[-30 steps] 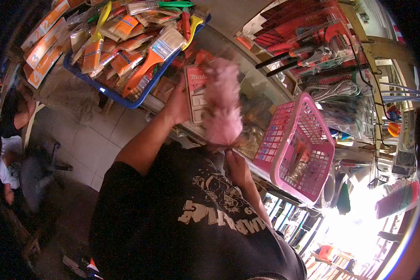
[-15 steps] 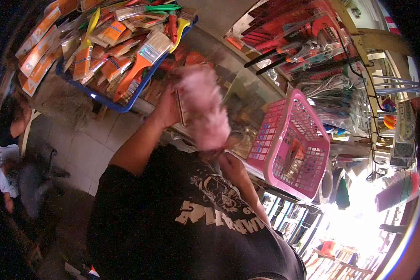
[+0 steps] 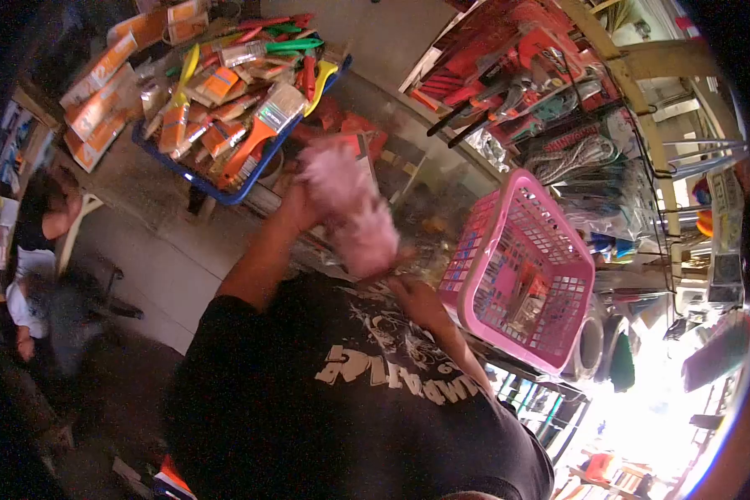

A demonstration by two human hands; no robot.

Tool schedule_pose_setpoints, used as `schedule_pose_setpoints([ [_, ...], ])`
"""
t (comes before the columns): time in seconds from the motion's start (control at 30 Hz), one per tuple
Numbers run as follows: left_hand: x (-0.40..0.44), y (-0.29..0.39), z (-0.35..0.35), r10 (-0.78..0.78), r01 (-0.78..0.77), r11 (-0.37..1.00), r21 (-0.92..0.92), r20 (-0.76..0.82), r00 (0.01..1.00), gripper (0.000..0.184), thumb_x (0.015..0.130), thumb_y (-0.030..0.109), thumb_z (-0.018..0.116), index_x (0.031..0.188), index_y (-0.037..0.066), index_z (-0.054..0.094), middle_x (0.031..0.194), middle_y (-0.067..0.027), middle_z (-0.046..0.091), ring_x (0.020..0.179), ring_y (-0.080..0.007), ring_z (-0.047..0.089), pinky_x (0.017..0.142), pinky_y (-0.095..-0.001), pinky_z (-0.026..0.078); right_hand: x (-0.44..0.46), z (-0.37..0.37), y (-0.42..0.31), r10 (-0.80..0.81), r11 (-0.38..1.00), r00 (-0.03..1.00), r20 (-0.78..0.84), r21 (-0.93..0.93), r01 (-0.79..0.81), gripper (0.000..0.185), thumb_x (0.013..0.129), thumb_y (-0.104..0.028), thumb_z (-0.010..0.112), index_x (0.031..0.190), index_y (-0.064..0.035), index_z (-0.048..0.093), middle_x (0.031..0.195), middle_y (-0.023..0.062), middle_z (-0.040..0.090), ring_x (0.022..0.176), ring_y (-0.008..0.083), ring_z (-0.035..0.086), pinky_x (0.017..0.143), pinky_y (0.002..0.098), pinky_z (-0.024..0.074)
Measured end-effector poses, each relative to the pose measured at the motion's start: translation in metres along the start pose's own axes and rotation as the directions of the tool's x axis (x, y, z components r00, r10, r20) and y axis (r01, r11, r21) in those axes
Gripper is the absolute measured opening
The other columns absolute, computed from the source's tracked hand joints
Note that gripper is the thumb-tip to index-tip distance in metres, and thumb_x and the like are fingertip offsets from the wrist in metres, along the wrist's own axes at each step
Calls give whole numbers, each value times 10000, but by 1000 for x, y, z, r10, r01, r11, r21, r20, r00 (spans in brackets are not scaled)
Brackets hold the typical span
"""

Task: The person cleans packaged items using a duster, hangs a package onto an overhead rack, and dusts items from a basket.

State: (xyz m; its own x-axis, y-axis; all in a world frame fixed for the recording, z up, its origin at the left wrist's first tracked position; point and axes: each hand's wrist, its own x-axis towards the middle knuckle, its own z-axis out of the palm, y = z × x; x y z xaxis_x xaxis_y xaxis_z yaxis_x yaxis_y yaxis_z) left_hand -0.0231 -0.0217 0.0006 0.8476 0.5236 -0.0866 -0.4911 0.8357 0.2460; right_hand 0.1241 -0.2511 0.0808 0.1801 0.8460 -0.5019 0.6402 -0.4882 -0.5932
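A fluffy pink duster (image 3: 354,212), blurred by motion, lies across the space between my hands. My right hand (image 3: 412,293) is closed at its lower end, close to my shirt. On its other side is my left hand (image 3: 302,202), with its fingers partly hidden behind the pink fluff. A flat pack (image 3: 365,157) with a pale and red face shows behind the duster's upper end. My left hand seems closed on this pack, though the contact is covered. The glass-topped counter (image 3: 425,150) lies beneath and beyond both hands.
A blue tray (image 3: 217,196) heaped with paintbrushes (image 3: 262,125) stands at upper left, beside orange number cards (image 3: 100,108). A pink basket (image 3: 475,292) with packets inside sits right of my hands. Packaged tools (image 3: 508,92) hang beyond. A person's arm (image 3: 62,212) shows at far left.
The view has shifted a little, so the tray and basket appear slightly lower and further right. The duster has moved against the flat pack, whose face now shows more. Both hands keep their hold.
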Motion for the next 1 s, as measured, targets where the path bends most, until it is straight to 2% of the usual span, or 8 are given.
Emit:
schedule_pose_setpoints([
  [0.33,-8,-9,41,-30,85,990,-115,413,910,463,849,376,388,1187,61,425,1202,-56,460,1101,-218,424,953,-362,328,-6,2,16,74,992,991,-112,112,-61,492,847,-449,411,1025,-7,536,875,199,584,820,266,564,751,361,412],
  [0.63,-11,-28,77,106,-69,963,260,-133,985,518,803,447,426,1194,108,442,1199,-101,472,1080,-249,458,945,-400,326,-7,23,54,-208,967,930,-304,82,243,451,853,-406,430,988,11,538,737,183,583,694,288,564,674,376,425],
  [0.7,-20,-24,74,235,-149,711,688,-33,971,530,805,478,398,1191,118,448,1181,-105,485,1073,-252,463,933,-405,336,-7,24,44,-146,979,970,-193,115,170,435,857,-393,430,978,10,541,750,192,581,707,303,560,680,379,422],
  [0.77,-14,-10,16,152,-343,-16,939,341,928,567,816,538,333,1194,131,446,1158,-105,501,1051,-267,478,900,-415,367,-18,19,26,-220,959,958,-186,138,247,396,871,-355,412,943,11,544,813,214,566,744,317,555,690,388,414],
  [0.83,-7,-10,18,15,-332,247,910,338,941,543,820,523,340,1177,133,465,1142,-110,511,1033,-276,489,899,-403,370,-22,9,20,-95,978,988,-119,173,115,369,874,-330,409,928,11,537,840,221,557,764,331,552,691,396,409],
  [0.87,-7,-14,43,-74,-76,772,630,208,975,499,818,477,378,1159,129,485,1137,-115,513,1026,-276,492,915,-386,358,-18,14,27,-117,962,970,-212,219,164,328,873,-299,411,914,8,520,831,224,553,774,362,542,688,406,406],
  [0.93,-2,-15,26,-192,189,980,64,40,981,462,821,431,414,1158,124,487,1129,-122,516,1011,-271,502,917,-366,359,-9,31,43,-327,925,868,-373,62,375,311,872,-284,414,899,11,506,794,228,547,770,377,533,675,408,404],
  [1.0,-2,-14,17,195,-340,233,911,298,934,555,815,516,350,1193,121,442,1123,-113,519,1005,-273,503,883,-389,382,-17,28,39,-402,915,869,-287,-114,386,294,867,-271,427,876,15,496,754,239,534,761,380,531,653,408,406],
])
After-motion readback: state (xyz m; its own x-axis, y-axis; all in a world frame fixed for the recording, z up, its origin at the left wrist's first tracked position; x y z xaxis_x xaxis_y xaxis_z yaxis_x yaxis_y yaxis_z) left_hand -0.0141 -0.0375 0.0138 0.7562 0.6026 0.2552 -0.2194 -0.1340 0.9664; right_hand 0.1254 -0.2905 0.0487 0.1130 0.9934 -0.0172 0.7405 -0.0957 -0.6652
